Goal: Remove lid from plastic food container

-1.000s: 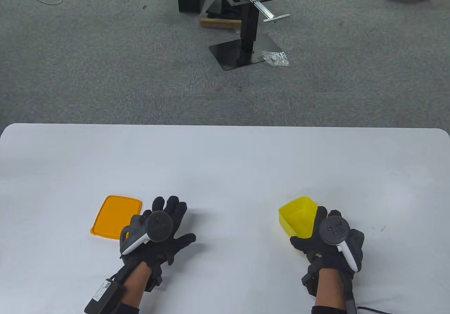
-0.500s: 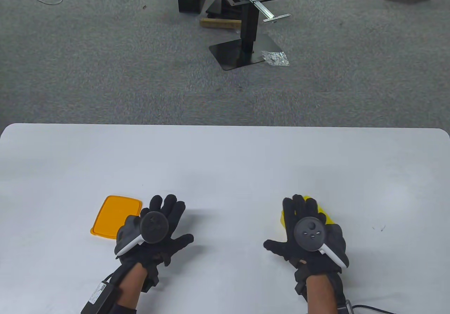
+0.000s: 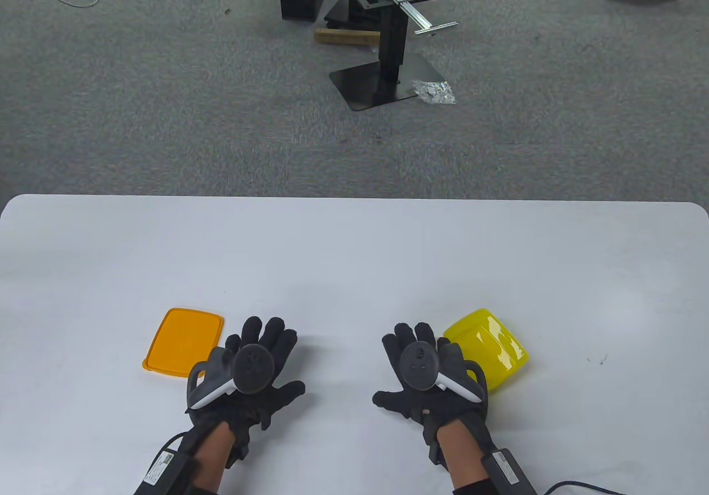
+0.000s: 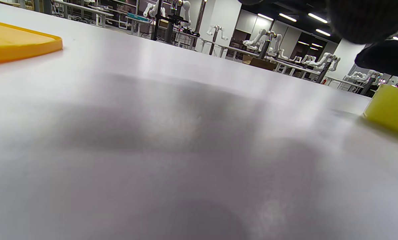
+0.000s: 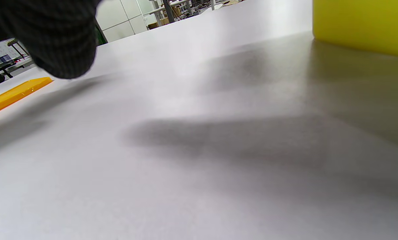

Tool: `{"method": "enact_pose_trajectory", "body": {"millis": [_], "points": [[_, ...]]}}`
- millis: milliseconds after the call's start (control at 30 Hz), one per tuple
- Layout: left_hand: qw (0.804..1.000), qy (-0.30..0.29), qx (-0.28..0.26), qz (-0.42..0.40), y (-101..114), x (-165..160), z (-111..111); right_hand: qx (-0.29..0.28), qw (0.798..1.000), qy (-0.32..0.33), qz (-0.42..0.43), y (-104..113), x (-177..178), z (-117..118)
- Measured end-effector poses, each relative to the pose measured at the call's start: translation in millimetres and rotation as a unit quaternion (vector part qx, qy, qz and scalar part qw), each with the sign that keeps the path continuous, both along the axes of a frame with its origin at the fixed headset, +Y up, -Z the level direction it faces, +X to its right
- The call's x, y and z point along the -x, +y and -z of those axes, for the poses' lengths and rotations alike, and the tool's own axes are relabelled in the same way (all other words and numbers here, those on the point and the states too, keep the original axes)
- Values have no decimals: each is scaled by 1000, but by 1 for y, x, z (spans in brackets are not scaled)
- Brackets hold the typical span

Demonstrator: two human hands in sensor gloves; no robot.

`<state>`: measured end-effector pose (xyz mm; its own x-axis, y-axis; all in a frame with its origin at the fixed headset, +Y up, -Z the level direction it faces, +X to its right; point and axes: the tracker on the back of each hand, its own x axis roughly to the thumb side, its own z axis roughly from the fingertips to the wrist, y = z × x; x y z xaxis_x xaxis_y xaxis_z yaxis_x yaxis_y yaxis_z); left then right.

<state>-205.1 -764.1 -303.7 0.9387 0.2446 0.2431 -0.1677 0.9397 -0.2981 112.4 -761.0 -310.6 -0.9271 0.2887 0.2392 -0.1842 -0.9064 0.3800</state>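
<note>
Spanning most of the table view: a white table [image 3: 354, 251]. Resting near its front edge, right of centre, a yellow container [image 3: 490, 345], apparently bottom up, lid off. Lying flat near the same edge, left of centre and well apart from it, an orange lid [image 3: 180, 340]. Spread wide between the two, palms down, holding nothing: left hand [image 3: 252, 376] just beside the lid, right hand [image 3: 424, 373] just beside the container. Strapped on each back, a tracker.
</note>
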Motion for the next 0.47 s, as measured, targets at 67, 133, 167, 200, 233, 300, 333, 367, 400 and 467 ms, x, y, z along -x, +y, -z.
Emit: {"method": "enact_pose_trajectory", "body": {"millis": [67,133,167,200,233,300,333,367,400,467], "points": [[1000,1,3,-5,0,1,0,0,1000,3,4,0,1,0],[1000,0,4,-6,-1,1,0,1,1000,5,1,0,2,0],[1000,0,5,-6,-1,1,0,1,1000,6,1,0,2,0],[1000,-2,6,-4,-1,0,0,3,1000,6,1,0,3,0],[1000,-3,7,-4,-1,0,0,3,1000,7,2,-1,3,0],[1000,-6,6,-5,0,-2,0,4,1000,9,0,-1,3,-1],[1000,-8,5,-5,0,-3,0,4,1000,10,-2,-1,4,-1],[1000,-9,5,-6,0,-4,-1,4,1000,11,-1,-1,4,-2],[1000,-11,6,-7,0,-5,-1,4,1000,13,0,-1,4,-2],[1000,-14,9,-9,0,-6,-1,4,1000,15,0,-1,5,-2]]}}
